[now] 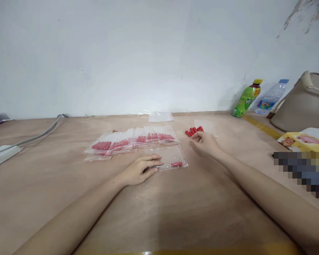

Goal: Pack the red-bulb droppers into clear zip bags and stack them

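A clear zip bag lies flat on the wooden table with one small red, rounded piece inside it. My left hand rests on the bag's left edge, palm down, fingers spread. To the right, my right hand reaches to a small cluster of loose red pieces, thumb and fingertips drawn together at its near side. Whether a piece is between those fingertips is hidden. Behind my left hand, several overlapping zip bags hold similar red pieces.
At the back lies another flat clear bag. A green bottle, a clear water bottle and a beige bag stand back right, with a yellow patterned packet nearer. A grey cable runs along the left.
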`<action>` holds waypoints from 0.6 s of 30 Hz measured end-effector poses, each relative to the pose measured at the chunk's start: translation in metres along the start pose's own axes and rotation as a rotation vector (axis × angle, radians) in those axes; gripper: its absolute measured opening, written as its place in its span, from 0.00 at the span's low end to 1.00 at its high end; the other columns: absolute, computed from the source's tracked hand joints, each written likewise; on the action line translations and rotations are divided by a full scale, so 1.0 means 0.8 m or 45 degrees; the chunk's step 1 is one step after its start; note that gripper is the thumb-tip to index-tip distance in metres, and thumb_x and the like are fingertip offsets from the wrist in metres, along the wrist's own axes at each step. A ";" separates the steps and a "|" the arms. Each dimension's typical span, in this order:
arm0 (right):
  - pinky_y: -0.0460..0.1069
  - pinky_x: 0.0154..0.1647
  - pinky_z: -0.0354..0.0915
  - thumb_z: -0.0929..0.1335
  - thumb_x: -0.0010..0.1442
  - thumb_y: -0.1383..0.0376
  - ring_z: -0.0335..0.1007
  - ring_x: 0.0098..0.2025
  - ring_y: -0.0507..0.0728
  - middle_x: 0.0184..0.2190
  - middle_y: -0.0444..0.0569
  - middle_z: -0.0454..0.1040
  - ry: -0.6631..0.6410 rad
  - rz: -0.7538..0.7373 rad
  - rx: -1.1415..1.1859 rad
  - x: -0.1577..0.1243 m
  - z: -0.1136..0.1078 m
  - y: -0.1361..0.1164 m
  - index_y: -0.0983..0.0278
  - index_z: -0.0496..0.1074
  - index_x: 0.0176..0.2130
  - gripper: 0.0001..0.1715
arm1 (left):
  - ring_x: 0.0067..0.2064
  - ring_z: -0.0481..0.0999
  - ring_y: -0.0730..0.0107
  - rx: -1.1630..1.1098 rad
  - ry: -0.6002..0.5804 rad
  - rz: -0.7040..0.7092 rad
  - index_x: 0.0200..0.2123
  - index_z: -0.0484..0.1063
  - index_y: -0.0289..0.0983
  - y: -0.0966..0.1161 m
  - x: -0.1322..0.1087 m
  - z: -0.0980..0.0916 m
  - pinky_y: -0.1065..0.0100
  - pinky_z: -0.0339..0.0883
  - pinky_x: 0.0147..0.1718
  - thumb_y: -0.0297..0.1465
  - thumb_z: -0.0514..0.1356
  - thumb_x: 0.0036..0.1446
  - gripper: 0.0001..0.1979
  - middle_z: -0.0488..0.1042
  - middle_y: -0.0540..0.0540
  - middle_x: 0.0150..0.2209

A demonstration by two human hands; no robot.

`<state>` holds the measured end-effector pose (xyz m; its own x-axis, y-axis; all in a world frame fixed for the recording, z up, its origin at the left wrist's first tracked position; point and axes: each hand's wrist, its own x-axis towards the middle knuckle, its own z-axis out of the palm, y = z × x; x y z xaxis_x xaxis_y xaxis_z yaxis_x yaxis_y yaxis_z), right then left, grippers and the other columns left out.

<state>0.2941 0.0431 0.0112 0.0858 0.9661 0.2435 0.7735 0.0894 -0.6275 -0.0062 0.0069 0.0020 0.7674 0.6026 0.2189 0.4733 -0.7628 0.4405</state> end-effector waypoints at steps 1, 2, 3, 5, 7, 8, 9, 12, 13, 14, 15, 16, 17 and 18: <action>0.46 0.27 0.58 0.66 0.49 0.60 0.68 0.31 0.54 0.28 0.47 0.73 0.091 0.009 -0.133 0.011 -0.006 0.006 0.63 0.70 0.29 0.09 | 0.57 0.62 0.63 0.003 0.005 0.006 0.53 0.66 0.43 -0.001 0.000 0.000 0.58 0.57 0.55 0.32 0.51 0.61 0.17 0.63 0.46 0.57; 0.47 0.29 0.58 0.65 0.50 0.60 0.68 0.33 0.55 0.30 0.48 0.73 0.148 0.032 -0.225 0.022 -0.011 0.011 0.63 0.70 0.29 0.09 | 0.57 0.62 0.63 0.007 0.008 0.014 0.53 0.66 0.43 -0.001 0.000 0.001 0.58 0.57 0.55 0.32 0.51 0.61 0.17 0.63 0.46 0.56; 0.47 0.30 0.58 0.65 0.50 0.59 0.68 0.34 0.56 0.31 0.48 0.74 0.172 0.065 -0.281 0.032 -0.013 0.016 0.63 0.70 0.31 0.10 | 0.57 0.62 0.63 0.011 0.010 0.021 0.53 0.65 0.43 -0.002 0.000 0.001 0.58 0.57 0.55 0.32 0.51 0.61 0.17 0.63 0.46 0.56; 0.47 0.31 0.59 0.66 0.49 0.58 0.69 0.36 0.57 0.33 0.49 0.74 0.150 0.123 -0.325 0.049 -0.014 0.022 0.63 0.70 0.37 0.15 | 0.57 0.62 0.63 0.013 0.015 0.037 0.53 0.65 0.43 -0.002 0.000 0.001 0.58 0.58 0.55 0.32 0.51 0.61 0.17 0.63 0.45 0.56; 0.48 0.31 0.59 0.66 0.48 0.56 0.69 0.37 0.58 0.34 0.51 0.74 0.108 0.163 -0.357 0.060 -0.009 0.023 0.64 0.68 0.41 0.22 | 0.57 0.62 0.63 0.014 0.016 0.041 0.53 0.65 0.43 -0.001 0.000 0.000 0.58 0.58 0.55 0.32 0.51 0.61 0.17 0.63 0.45 0.56; 0.48 0.30 0.59 0.66 0.48 0.55 0.69 0.38 0.59 0.34 0.52 0.74 0.098 0.180 -0.377 0.064 -0.005 0.023 0.65 0.68 0.42 0.23 | 0.57 0.62 0.63 0.015 0.014 0.038 0.53 0.65 0.43 -0.001 -0.001 0.000 0.58 0.58 0.55 0.32 0.51 0.61 0.17 0.63 0.45 0.56; 0.48 0.30 0.59 0.66 0.49 0.55 0.69 0.37 0.59 0.34 0.54 0.74 0.089 0.194 -0.391 0.066 -0.002 0.021 0.66 0.68 0.42 0.23 | 0.57 0.62 0.63 0.017 0.010 0.036 0.53 0.65 0.43 0.000 -0.001 0.000 0.58 0.58 0.55 0.32 0.51 0.61 0.17 0.63 0.45 0.56; 0.48 0.29 0.59 0.66 0.49 0.58 0.69 0.34 0.58 0.31 0.55 0.74 0.033 0.219 -0.319 0.070 0.005 0.016 0.67 0.70 0.33 0.15 | 0.57 0.62 0.63 0.022 0.003 0.031 0.54 0.65 0.43 0.001 -0.001 -0.001 0.58 0.58 0.55 0.32 0.51 0.62 0.17 0.63 0.45 0.56; 0.48 0.29 0.59 0.67 0.49 0.59 0.69 0.32 0.57 0.30 0.55 0.73 0.002 0.218 -0.275 0.070 0.006 0.014 0.67 0.70 0.31 0.13 | 0.57 0.62 0.63 0.022 0.005 0.032 0.54 0.65 0.43 0.001 -0.001 -0.001 0.58 0.58 0.55 0.32 0.50 0.62 0.17 0.63 0.46 0.56; 0.47 0.29 0.59 0.67 0.49 0.59 0.69 0.32 0.56 0.29 0.55 0.73 -0.019 0.216 -0.234 0.071 0.007 0.012 0.67 0.69 0.30 0.12 | 0.57 0.62 0.63 0.020 0.005 0.031 0.54 0.65 0.43 0.001 -0.001 -0.001 0.57 0.58 0.55 0.32 0.50 0.62 0.17 0.63 0.46 0.56; 0.47 0.30 0.60 0.67 0.49 0.60 0.69 0.32 0.56 0.29 0.55 0.73 -0.024 0.220 -0.197 0.071 0.008 0.010 0.67 0.69 0.31 0.12 | 0.57 0.62 0.63 0.017 0.008 0.030 0.53 0.65 0.43 0.001 0.000 -0.001 0.57 0.58 0.55 0.32 0.50 0.62 0.17 0.63 0.46 0.56; 0.47 0.31 0.60 0.68 0.48 0.60 0.69 0.33 0.56 0.30 0.55 0.73 -0.013 0.230 -0.163 0.072 0.008 0.008 0.68 0.69 0.33 0.14 | 0.57 0.62 0.63 0.015 0.009 0.027 0.53 0.65 0.43 0.001 0.000 -0.001 0.57 0.57 0.55 0.32 0.51 0.62 0.17 0.63 0.46 0.56; 0.47 0.32 0.61 0.68 0.48 0.61 0.69 0.34 0.56 0.31 0.55 0.72 0.010 0.245 -0.129 0.072 0.008 0.006 0.69 0.68 0.36 0.16 | 0.57 0.62 0.63 0.013 0.011 0.025 0.53 0.65 0.43 0.001 0.000 -0.001 0.58 0.57 0.55 0.32 0.51 0.62 0.17 0.63 0.45 0.56; 0.47 0.33 0.61 0.68 0.48 0.61 0.68 0.35 0.56 0.32 0.54 0.72 0.048 0.256 -0.082 0.072 0.007 0.004 0.70 0.67 0.39 0.19 | 0.57 0.62 0.63 0.012 0.012 0.023 0.53 0.65 0.43 0.001 0.000 -0.001 0.58 0.57 0.55 0.32 0.51 0.62 0.17 0.63 0.45 0.56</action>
<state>0.2979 0.1001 0.0185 0.2651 0.9531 0.1463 0.7768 -0.1212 -0.6179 -0.0063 0.0062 0.0033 0.7720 0.5907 0.2347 0.4635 -0.7759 0.4279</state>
